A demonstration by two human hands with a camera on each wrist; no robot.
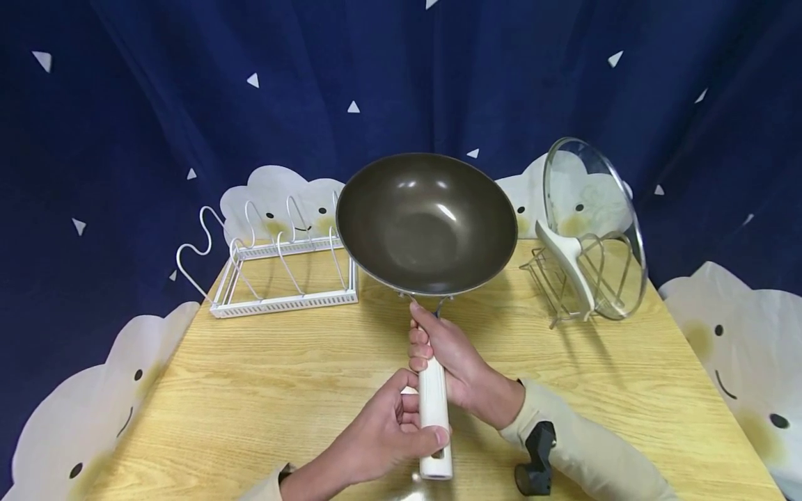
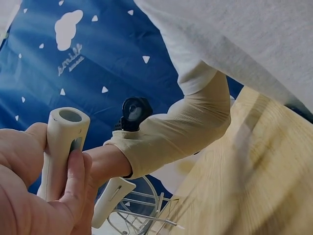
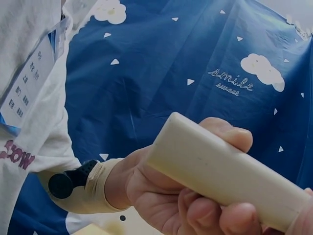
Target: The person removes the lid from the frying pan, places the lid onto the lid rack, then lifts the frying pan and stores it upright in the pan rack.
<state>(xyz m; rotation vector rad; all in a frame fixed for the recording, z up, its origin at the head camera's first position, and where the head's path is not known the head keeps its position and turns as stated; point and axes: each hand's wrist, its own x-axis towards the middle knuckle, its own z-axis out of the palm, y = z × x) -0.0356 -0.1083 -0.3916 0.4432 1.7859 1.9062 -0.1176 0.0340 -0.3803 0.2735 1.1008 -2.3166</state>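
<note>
A dark, round-bottomed wok [image 1: 426,223] is held up over the table, its inside facing me and its white handle [image 1: 433,390] pointing toward me. My right hand [image 1: 457,358] grips that handle close to the pan, fingers curled round it and thumb laid along the top. Lower down, my left hand [image 1: 382,431] holds the handle's end, with the thumb across the top near the hanging slot. In the left wrist view, the hollow handle end [image 2: 61,152] sits between the left hand's thumb and fingers [image 2: 76,181]. The right wrist view shows the handle's smooth side.
A white wire rack [image 1: 285,306] stands at the back left of the wooden table [image 1: 269,390]. At the back right, a smaller wire stand [image 1: 557,316] bears a glass lid [image 1: 595,174] with a white grip, leaning upright. Behind hangs a blue curtain [image 1: 401,62] with clouds.
</note>
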